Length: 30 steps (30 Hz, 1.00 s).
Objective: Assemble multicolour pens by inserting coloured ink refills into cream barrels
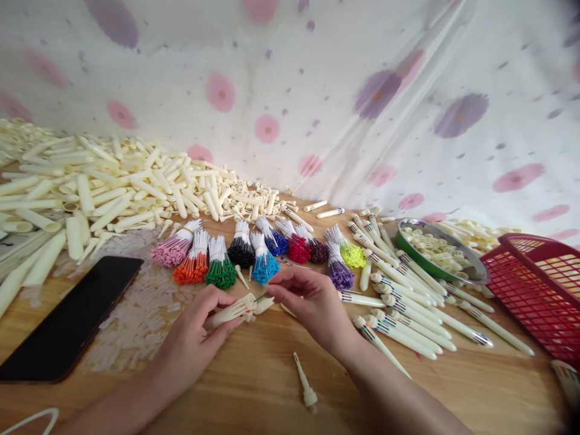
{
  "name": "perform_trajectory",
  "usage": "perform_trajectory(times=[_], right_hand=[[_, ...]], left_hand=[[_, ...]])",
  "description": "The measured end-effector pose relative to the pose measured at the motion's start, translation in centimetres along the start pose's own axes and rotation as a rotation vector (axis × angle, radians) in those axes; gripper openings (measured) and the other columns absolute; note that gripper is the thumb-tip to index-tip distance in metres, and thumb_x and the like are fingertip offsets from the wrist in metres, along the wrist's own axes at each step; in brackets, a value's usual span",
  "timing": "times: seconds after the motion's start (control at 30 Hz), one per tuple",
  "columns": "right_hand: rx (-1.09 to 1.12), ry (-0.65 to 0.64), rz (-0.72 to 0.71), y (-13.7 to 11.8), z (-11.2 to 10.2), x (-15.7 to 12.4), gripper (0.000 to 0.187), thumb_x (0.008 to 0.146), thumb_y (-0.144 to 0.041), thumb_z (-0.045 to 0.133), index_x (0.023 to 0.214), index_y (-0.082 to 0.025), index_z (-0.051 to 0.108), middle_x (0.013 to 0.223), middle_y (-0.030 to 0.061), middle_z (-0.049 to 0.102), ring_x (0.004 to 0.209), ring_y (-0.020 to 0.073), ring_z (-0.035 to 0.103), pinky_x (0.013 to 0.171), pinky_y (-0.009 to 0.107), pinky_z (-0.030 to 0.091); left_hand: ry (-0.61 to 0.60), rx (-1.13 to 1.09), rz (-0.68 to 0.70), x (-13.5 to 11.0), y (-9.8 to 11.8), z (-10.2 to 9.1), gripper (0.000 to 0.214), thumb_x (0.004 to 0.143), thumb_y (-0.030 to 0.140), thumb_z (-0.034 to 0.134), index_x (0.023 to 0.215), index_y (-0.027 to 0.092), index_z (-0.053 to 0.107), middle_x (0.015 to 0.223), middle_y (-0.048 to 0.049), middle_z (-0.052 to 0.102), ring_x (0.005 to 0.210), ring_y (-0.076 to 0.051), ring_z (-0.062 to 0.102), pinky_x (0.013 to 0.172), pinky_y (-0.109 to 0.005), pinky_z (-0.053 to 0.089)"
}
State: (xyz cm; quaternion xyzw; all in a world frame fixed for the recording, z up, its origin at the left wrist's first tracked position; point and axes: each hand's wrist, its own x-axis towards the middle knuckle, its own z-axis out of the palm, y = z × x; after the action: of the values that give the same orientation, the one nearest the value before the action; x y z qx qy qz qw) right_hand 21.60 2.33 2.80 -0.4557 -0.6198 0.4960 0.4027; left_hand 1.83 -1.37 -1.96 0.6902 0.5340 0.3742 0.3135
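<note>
My left hand (193, 338) is closed around a cream pen barrel (231, 311) lying nearly level over the wooden table (254, 386). My right hand (308, 302) pinches a thin green refill (260, 296) at the barrel's open end, where a red one also shows. Just beyond the hands stand bundles of coloured refills (240, 254): pink, orange, green, black, blue, red, purple, yellow-green. A loose cream pen part (306, 383) lies on the table near my right forearm.
A big heap of cream barrels (113, 187) fills the back left. A black phone (72, 317) lies at left on clear small parts. Assembled pens (408, 302) lie at right, beside a green-rimmed bowl (471, 275) of small parts and a red basket (539, 290). A flowered cloth hangs behind.
</note>
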Motion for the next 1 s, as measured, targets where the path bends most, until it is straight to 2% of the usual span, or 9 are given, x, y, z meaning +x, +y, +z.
perform_trajectory(times=[0.1, 0.27, 0.37, 0.5, 0.6, 0.67, 0.83, 1.0], right_hand=[[0.065, -0.078, 0.09, 0.4, 0.9, 0.0, 0.02, 0.072, -0.039, 0.067, 0.069, -0.018, 0.064, 0.063, -0.001, 0.059, 0.056, 0.0105, 0.049, 0.054, 0.024, 0.04], [0.003, 0.003, 0.043, 1.5, 1.8, 0.2, 0.022, 0.067, -0.039, 0.071, 0.062, -0.018, 0.065, 0.068, -0.0007, 0.054, 0.066, 0.0122, 0.048, 0.061, 0.024, 0.038], [0.04, -0.025, 0.073, 1.9, 1.9, 0.3, 0.024, 0.067, -0.04, 0.071, 0.058, -0.018, 0.064, 0.064, -0.0015, 0.052, 0.065, 0.012, 0.047, 0.064, 0.026, 0.037], [0.104, -0.078, 0.121, 1.8, 1.6, 0.0, 0.025, 0.07, -0.041, 0.068, 0.061, -0.018, 0.067, 0.064, -0.0025, 0.049, 0.056, 0.0087, 0.04, 0.053, 0.023, 0.032], [0.13, -0.156, 0.128, 1.6, 1.1, -0.4, 0.021, 0.073, -0.04, 0.066, 0.071, -0.019, 0.071, 0.068, -0.0023, 0.052, 0.051, 0.0065, 0.037, 0.046, 0.022, 0.028], [0.142, -0.19, 0.127, 1.6, 0.8, -0.4, 0.02, 0.073, -0.038, 0.067, 0.078, -0.02, 0.073, 0.07, -0.0022, 0.053, 0.049, 0.0058, 0.037, 0.045, 0.022, 0.027], [0.107, -0.176, 0.114, 2.0, 0.9, -0.2, 0.018, 0.074, -0.035, 0.067, 0.08, -0.02, 0.074, 0.071, -0.0017, 0.054, 0.052, 0.0064, 0.039, 0.047, 0.022, 0.03], [-0.017, -0.18, 0.02, 2.1, 1.0, -0.3, 0.015, 0.076, -0.032, 0.065, 0.076, -0.02, 0.074, 0.073, 0.0004, 0.054, 0.066, 0.0112, 0.048, 0.06, 0.025, 0.037]], left_hand=[[-0.015, 0.001, 0.008, 0.1, 0.0, 0.1, 0.007, 0.083, 0.03, 0.055, 0.086, 0.024, 0.056, 0.082, -0.0015, 0.057, 0.078, -0.019, 0.059, 0.064, -0.026, 0.049], [0.003, 0.011, 0.047, 0.1, 0.1, 0.2, 0.004, 0.082, 0.027, 0.056, 0.083, 0.024, 0.056, 0.078, 0.0002, 0.056, 0.073, -0.017, 0.058, 0.061, -0.025, 0.048], [0.017, 0.015, 0.064, 0.1, 0.0, 0.2, 0.004, 0.082, 0.027, 0.056, 0.083, 0.023, 0.056, 0.077, 0.0005, 0.056, 0.073, -0.017, 0.058, 0.061, -0.024, 0.047], [0.017, 0.026, 0.065, 0.0, -0.2, 0.2, 0.004, 0.082, 0.026, 0.056, 0.084, 0.023, 0.057, 0.078, 0.0002, 0.056, 0.075, -0.017, 0.058, 0.064, -0.026, 0.047], [0.007, 0.016, 0.053, 0.0, -0.2, 0.1, 0.005, 0.082, 0.027, 0.056, 0.084, 0.022, 0.057, 0.079, -0.0002, 0.056, 0.075, -0.017, 0.058, 0.066, -0.026, 0.047], [0.002, 0.011, 0.04, 0.1, -0.2, 0.1, 0.006, 0.082, 0.028, 0.056, 0.085, 0.022, 0.057, 0.079, -0.0003, 0.056, 0.076, -0.018, 0.058, 0.066, -0.027, 0.047], [-0.013, -0.023, 0.008, 0.0, -0.4, 0.2, 0.006, 0.082, 0.028, 0.056, 0.086, 0.023, 0.057, 0.081, -0.0009, 0.055, 0.077, -0.018, 0.057, 0.062, -0.025, 0.048], [-0.059, -0.077, -0.032, -0.2, -0.1, 0.3, 0.005, 0.082, 0.028, 0.055, 0.085, 0.024, 0.057, 0.082, -0.0012, 0.055, 0.076, -0.018, 0.056, 0.055, -0.022, 0.048]])
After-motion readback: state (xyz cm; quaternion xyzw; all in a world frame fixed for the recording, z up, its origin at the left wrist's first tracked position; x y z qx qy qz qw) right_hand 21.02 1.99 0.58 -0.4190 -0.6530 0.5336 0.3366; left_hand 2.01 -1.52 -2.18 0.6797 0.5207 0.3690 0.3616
